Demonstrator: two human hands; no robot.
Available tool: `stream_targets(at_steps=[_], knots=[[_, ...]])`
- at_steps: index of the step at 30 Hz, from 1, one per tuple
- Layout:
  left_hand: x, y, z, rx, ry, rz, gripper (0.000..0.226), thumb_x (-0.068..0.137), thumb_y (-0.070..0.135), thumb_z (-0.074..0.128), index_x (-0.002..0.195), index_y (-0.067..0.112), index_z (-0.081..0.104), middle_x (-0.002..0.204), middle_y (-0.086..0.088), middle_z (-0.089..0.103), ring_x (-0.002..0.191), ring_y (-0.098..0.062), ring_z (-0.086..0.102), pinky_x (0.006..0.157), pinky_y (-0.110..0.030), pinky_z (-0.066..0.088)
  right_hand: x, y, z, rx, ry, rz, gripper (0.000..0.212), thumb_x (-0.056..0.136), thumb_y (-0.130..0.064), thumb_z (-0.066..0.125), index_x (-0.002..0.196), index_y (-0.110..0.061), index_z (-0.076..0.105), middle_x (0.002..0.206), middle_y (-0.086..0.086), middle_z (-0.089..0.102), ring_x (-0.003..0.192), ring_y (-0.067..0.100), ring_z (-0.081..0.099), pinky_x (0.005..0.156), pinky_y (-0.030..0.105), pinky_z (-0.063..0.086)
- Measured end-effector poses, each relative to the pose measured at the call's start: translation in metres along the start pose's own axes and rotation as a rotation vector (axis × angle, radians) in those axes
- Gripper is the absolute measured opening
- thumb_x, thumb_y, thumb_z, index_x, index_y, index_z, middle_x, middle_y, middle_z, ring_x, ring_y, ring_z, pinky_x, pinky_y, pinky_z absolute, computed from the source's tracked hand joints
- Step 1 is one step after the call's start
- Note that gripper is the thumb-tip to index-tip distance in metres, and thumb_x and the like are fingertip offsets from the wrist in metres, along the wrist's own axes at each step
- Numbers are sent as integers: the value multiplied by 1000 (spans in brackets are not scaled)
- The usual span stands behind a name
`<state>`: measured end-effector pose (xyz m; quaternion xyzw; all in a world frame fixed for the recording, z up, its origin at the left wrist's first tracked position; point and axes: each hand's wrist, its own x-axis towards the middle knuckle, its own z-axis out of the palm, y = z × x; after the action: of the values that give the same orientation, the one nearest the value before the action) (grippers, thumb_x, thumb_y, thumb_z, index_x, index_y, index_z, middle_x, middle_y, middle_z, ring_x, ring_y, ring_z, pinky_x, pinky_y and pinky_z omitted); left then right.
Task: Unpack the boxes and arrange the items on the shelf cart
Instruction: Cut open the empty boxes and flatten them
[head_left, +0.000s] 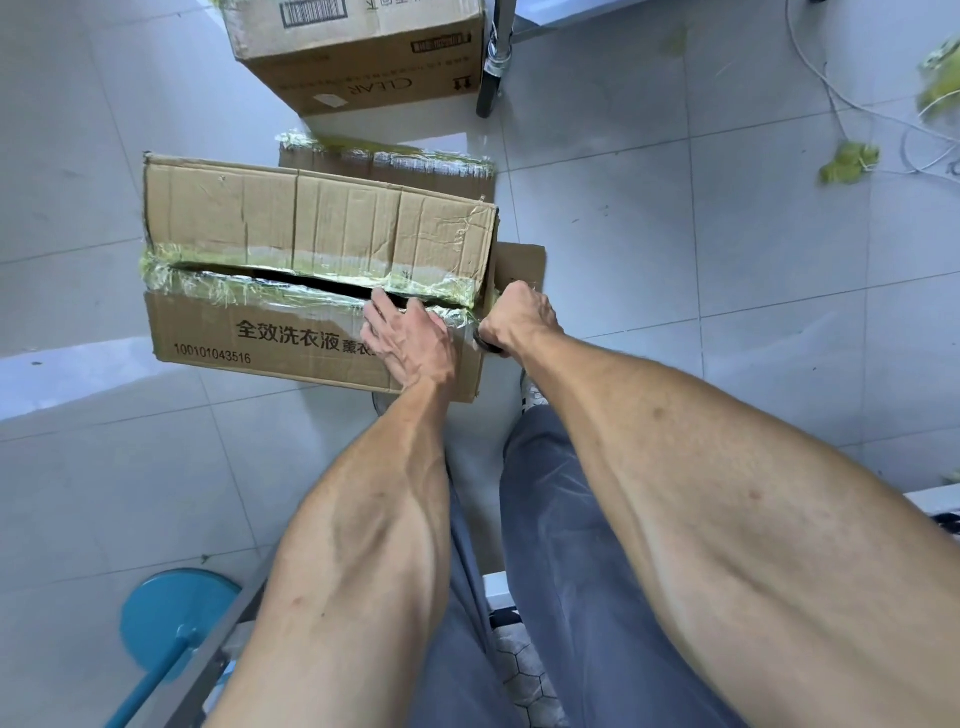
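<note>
Both bare forearms reach forward and down from the bottom of the view, running nearly side by side. The left hand (410, 343) lies flat, palm down, with straight, spread fingers (382, 306) pressing on a surface. The right hand (519, 317) sits just beside it, clenched into a fist around a dark handle that is mostly hidden, knuckles turned upward, wrist straight.

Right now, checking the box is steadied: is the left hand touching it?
Touching. The head view shows the left hand pressed flat on the taped box beside the seam.
</note>
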<state>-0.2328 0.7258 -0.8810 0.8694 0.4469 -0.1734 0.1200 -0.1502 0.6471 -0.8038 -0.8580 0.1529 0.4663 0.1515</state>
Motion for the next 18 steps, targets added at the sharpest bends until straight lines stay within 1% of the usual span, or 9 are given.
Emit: stream_targets(at_steps=[2, 5, 8, 10, 12, 13, 15, 16, 18], knots=[[8, -6, 1, -39, -17, 23, 17, 92, 27, 56, 91, 15, 68, 154, -12, 32, 144, -30, 25, 115, -42, 21, -3, 3, 0, -31, -25, 9, 15, 75, -11, 71, 86, -13, 61, 98, 7, 66, 102, 28, 63, 86, 32, 49], [17, -11, 1, -61, -13, 103, 16, 94, 22, 55, 103, 13, 65, 157, -10, 32, 148, -30, 21, 117, -44, 19, -3, 7, -2, -79, -54, 4, 15, 68, -16, 69, 74, -15, 56, 85, 3, 62, 93, 27, 62, 96, 42, 46], [19, -10, 1, -70, -30, 128, 25, 94, 18, 54, 118, 13, 60, 155, -10, 36, 146, -30, 26, 114, -44, 24, 4, 8, 2, -140, 57, -82, 9, 82, -4, 63, 89, -10, 64, 96, 9, 65, 99, 27, 62, 83, 29, 49], [16, -7, 2, -64, -65, 123, 26, 95, 18, 50, 119, 16, 60, 156, -9, 34, 145, -29, 26, 110, -43, 27, 4, 5, 6, -181, 128, -146, 18, 88, 0, 60, 103, -6, 67, 105, 11, 67, 94, 25, 61, 69, 23, 43], [14, -5, 3, -66, -105, 101, 26, 96, 20, 47, 118, 15, 60, 158, -9, 30, 146, -30, 22, 110, -44, 27, 2, 2, 10, -213, 153, -164, 17, 87, 3, 59, 100, -5, 66, 102, 11, 65, 87, 23, 58, 66, 25, 41], [14, -4, 4, -66, -119, 91, 25, 96, 22, 46, 115, 15, 61, 159, -9, 28, 148, -29, 20, 111, -45, 26, 2, 2, 11, -229, 156, -159, 13, 85, 5, 58, 90, -6, 64, 97, 10, 64, 87, 23, 59, 68, 28, 42], [16, -3, 5, -72, -122, 79, 25, 96, 29, 46, 108, 14, 63, 160, -8, 27, 149, -29, 17, 113, -47, 22, 4, 6, 11, -236, 131, -129, 19, 80, 1, 62, 71, -13, 53, 82, 5, 60, 90, 25, 61, 81, 37, 41], [17, -2, 5, -79, -120, 66, 28, 97, 34, 48, 106, 13, 64, 159, -8, 29, 148, -29, 18, 114, -49, 21, 4, 8, 10, -239, 98, -109, 22, 76, -6, 65, 67, -16, 49, 83, 3, 59, 94, 25, 61, 91, 41, 38], [20, -1, 5, -80, -118, 26, 37, 96, 45, 51, 107, 14, 67, 156, -6, 34, 148, -28, 20, 114, -52, 19, 4, 10, 7, -251, 60, -87, 22, 66, -21, 70, 71, -19, 49, 101, 4, 60, 105, 25, 56, 102, 48, 30]])
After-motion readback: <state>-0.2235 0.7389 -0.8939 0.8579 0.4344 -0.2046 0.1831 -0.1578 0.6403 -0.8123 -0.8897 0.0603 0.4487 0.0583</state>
